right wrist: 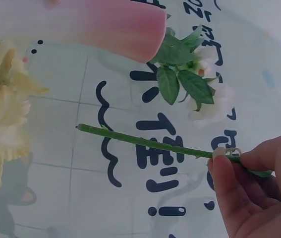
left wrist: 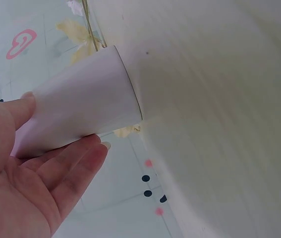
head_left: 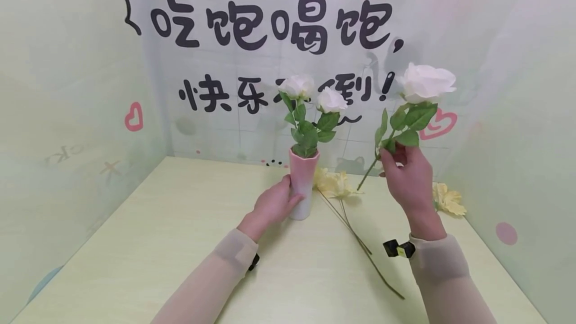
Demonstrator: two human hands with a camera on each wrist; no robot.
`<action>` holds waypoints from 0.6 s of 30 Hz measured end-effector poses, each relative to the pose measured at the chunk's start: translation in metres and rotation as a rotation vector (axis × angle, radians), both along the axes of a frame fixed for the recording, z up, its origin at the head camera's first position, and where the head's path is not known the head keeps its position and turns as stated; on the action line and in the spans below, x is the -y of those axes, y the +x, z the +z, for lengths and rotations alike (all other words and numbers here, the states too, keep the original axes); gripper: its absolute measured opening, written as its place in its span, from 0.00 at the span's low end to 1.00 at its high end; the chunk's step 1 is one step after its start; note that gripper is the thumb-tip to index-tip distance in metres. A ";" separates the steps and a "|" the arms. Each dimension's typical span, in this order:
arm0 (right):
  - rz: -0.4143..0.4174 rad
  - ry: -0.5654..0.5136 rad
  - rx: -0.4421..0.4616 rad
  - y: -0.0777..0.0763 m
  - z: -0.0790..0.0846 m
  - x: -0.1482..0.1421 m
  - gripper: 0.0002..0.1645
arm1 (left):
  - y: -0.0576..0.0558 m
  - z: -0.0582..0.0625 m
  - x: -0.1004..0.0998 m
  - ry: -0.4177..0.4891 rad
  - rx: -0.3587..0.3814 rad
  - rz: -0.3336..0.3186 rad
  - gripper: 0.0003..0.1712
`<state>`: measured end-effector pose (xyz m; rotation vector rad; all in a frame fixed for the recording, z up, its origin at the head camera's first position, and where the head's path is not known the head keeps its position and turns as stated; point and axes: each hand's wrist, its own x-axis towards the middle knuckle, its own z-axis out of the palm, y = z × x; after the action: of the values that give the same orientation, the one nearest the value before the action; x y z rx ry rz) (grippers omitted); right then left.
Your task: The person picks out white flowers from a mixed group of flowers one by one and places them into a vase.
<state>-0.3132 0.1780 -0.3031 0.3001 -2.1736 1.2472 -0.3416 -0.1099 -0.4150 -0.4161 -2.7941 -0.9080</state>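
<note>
A pink-to-white vase point(head_left: 302, 184) stands upright on the table, with two white roses point(head_left: 332, 100) and their green leaves in it. My left hand point(head_left: 274, 203) grips the vase from its left side; in the left wrist view the thumb and fingers lie on either side of the pale vase wall point(left wrist: 88, 94). To the right, my right hand point(head_left: 407, 176) pinches the stem of another white rose point(head_left: 427, 83), held upright above the table and apart from the vase. The right wrist view shows its bare green stem point(right wrist: 145, 143) running out from between thumb and fingers.
Yellow flowers point(head_left: 335, 184) with long thin stems lie on the table just right of the vase. One more yellow flower point(head_left: 450, 200) lies near the right edge, behind my right wrist. A printed cloth wall point(head_left: 202, 134) rises behind the table point(head_left: 180, 224).
</note>
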 end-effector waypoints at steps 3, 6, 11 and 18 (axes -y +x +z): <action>0.018 -0.049 -0.028 0.000 0.009 0.007 0.20 | 0.000 0.000 0.000 -0.002 0.006 0.008 0.36; 0.056 -0.087 -0.083 0.000 0.016 0.014 0.17 | 0.002 0.001 0.000 -0.005 0.014 0.012 0.36; 0.141 -0.167 -0.213 -0.001 0.025 0.025 0.09 | 0.003 0.001 0.000 -0.005 0.010 0.009 0.36; 0.244 -0.287 -0.291 -0.002 0.033 0.039 0.05 | 0.002 0.000 -0.001 -0.011 -0.009 0.005 0.35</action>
<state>-0.3149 0.1389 -0.2697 0.5993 -1.7238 1.5229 -0.3401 -0.1093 -0.4148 -0.4139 -2.7921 -0.8881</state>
